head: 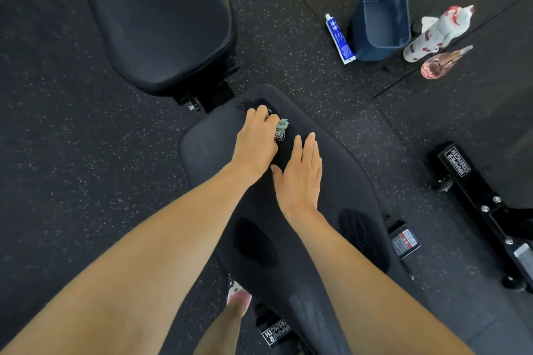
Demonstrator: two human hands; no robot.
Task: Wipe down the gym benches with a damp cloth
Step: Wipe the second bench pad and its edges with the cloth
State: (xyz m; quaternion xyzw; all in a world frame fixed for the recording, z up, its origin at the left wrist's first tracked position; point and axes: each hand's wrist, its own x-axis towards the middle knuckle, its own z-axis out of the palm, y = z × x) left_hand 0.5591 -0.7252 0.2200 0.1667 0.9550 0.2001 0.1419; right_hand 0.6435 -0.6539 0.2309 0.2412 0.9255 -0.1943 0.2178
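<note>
Wiping the bench pad [346, 181]: left hand [256, 141] grips a bunched cloth [282, 127]; right hand [301, 179] lies flat, empty. Risk: the small wad probably misses patches.

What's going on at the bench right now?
A person leans over the nearer bench pad. The left hand grips a small green and dark-patterned wad, probably the cloth, against the pad's far end. The right hand lies flat on the pad beside it, holding nothing. Dark damp patches show on the pad nearer the camera, so part of it looks wiped. A second bench pad lies beyond; a blue bin and a tube sit on the floor.
</note>
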